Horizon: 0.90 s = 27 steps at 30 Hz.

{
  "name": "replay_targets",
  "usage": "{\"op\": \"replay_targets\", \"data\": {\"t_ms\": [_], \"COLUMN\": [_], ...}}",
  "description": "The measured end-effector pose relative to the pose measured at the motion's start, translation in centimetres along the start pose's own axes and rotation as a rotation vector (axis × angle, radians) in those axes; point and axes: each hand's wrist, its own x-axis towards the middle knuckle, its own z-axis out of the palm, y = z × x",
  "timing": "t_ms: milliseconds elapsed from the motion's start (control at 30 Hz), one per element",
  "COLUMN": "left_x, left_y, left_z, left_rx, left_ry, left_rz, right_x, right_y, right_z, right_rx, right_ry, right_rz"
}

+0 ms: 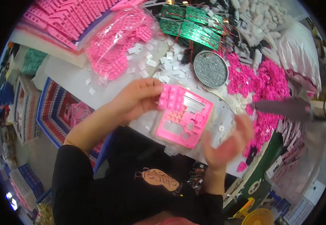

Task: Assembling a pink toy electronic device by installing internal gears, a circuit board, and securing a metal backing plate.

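Note:
My left hand (144, 95) pinches a pink button pad (170, 96) with raised square keys by its left edge. The pad hangs over the upper left part of a pink plastic casing (187, 125), hiding some of it. This casing lies face down or open on the table, with rectangular and round openings and several small holes. To the right of the casing, my right hand (228, 144) is raised with thumb and fingers apart. Motion blurs its fingers, and nothing shows between them. Small white round parts (241, 101) lie just beyond it.
A round tin of small metal screws (210, 69) stands behind the casing. Around it are green circuit boards (193, 26), white pieces (166, 67), a bag of pink pads (120, 45) and heaped pink parts (266, 86). A dark powered screwdriver (286, 108) juts in from the right.

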Motion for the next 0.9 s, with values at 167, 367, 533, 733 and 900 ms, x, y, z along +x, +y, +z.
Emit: {"op": "replay_targets", "data": {"t_ms": [167, 367, 533, 733, 900], "left_x": [-1.3, -3.0, -2.3, -2.6, -2.7], "left_y": [-4.9, -2.9, -1.5, -1.1, -0.2], "left_z": [1.2, -1.5, -2.4, -3.1, -3.0], "left_rx": [-0.121, 0.599, 0.571, 0.583, 0.720], "left_ry": [-0.052, 0.187, 0.173, 0.191, 0.216], "left_rz": [-0.290, 0.029, 0.057, 0.076, 0.196], "right_x": [0.6, 3.0, 3.3, 4.3, 2.5], "right_y": [0.1, 0.4, 4.0, 3.0, 1.1], "right_z": [2.3, 1.8, 6.8, 7.2, 5.3], "right_rx": [0.334, 0.438, 0.267, 0.071, -0.018], "right_ry": [-0.296, -0.794, -0.878, -1.005, -0.673], "right_rz": [-0.050, 0.187, 0.173, 0.257, 0.113]}}
